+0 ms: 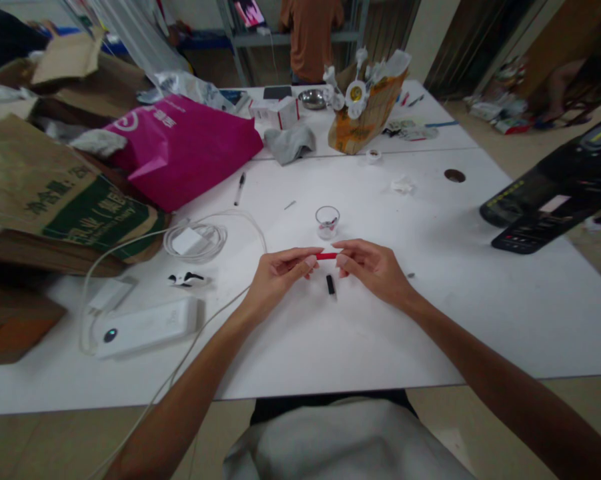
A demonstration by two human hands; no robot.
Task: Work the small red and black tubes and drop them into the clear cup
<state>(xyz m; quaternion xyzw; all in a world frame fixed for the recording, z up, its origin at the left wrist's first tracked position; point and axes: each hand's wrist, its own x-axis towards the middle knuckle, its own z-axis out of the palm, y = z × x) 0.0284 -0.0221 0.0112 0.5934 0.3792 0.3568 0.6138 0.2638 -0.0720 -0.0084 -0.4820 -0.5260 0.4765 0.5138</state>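
My left hand [280, 272] and my right hand [369, 265] meet over the white table [430, 320], both pinching the ends of a short red tube-like piece [326, 256] held level between the fingertips. Just below it a small black piece [330, 285] lies on the table. A small clear cup [327, 222] with something inside stands just beyond my hands.
A white power bank [147, 327] with coiled white cables [195, 240] lies at the left. A pink bag [180, 150], brown paper sacks [55, 193], a pen [239, 188] and an orange bag of white parts [365, 110] sit farther back. A person in an orange shirt [310, 37] stands beyond.
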